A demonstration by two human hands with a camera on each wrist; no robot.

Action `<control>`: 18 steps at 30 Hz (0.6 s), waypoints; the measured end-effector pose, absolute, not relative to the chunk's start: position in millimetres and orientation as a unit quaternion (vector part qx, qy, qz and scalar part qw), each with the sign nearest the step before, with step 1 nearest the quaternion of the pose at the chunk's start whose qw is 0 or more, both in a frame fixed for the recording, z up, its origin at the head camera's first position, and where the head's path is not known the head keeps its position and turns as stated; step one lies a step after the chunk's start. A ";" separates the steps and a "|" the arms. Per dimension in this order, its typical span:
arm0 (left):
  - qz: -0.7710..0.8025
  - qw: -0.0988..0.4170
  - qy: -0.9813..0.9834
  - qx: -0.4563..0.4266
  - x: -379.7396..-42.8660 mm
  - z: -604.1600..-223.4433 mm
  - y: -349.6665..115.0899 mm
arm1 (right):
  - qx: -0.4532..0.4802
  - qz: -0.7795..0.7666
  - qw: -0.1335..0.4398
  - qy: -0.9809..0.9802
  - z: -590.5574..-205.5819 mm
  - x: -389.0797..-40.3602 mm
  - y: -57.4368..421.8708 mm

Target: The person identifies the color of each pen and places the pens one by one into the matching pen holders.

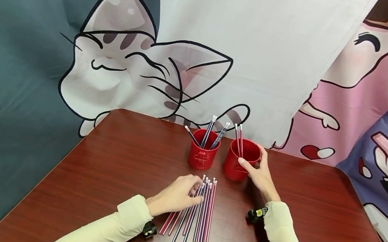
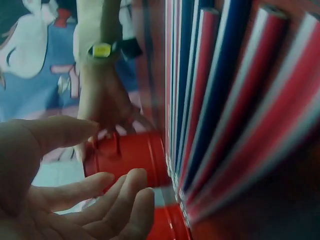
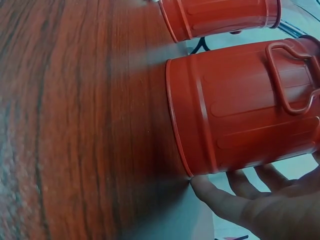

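- Nearest: the left hand rests on the loose row of pencils lying side by side on the table. Fingers gently curled over the upper ends; the left wrist view shows the palm relaxed, nothing clamped. Whether one pencil is pinched under the fingertips, I cannot tell.
- Progress, as I judge it: sorting pencils into cups is under way, well short of done. Roughly a dozen pencils lie flat; only a handful stand in the cups.
- Pencils: slim straight sticks, glossy lacquer, some red or pink, some dark blue with pale stripes, light tips at the far ends (erasers, probably).
- Table: dark reddish wood-grain top, smooth, slight sheen, rounded corners.
- Further: the right hand cups the right cup, fingers spread along its far side and rim, thumb on the near wall — steadying rather than squeezing.
- Right cup: red metal, cylindrical, ribbed bands, small pressed handle shape; holds two reddish pencils leaning left.
- Just beside it, the left cup, same make; holds about four dark pencils fanned out.
- Farthest: draped cloth backdrop, soft folds, printed cartoon cat; pink cartoon figures at right.
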State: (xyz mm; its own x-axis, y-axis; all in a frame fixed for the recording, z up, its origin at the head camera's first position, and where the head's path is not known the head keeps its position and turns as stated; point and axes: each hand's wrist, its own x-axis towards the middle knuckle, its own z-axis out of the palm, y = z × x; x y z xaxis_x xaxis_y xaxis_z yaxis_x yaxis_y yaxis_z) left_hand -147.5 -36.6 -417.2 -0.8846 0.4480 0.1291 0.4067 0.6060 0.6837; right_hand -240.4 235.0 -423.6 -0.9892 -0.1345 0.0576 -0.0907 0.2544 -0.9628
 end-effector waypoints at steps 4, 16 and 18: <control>0.352 0.042 0.899 0.258 -148.8 -419.7 -20.6 | -0.074 -0.607 0.019 0.791 -418.2 -236.5 231.4; 0.223 0.051 0.927 0.298 -162.7 -424.6 20.4 | -0.085 -0.590 -0.020 0.803 -422.6 -236.7 229.5; 0.220 0.065 0.931 0.284 -167.1 -426.6 23.4 | -0.085 -0.590 -0.019 0.803 -422.1 -236.3 229.0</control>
State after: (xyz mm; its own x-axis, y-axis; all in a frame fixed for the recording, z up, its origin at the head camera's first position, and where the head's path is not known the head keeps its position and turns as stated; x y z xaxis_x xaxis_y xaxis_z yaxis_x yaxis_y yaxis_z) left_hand -167.1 23.4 -426.6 -0.8304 0.5572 0.0044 0.5004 0.7423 0.4456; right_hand -236.3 229.0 -422.1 -0.9847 -0.1149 0.1310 -0.1594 0.2903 -0.9436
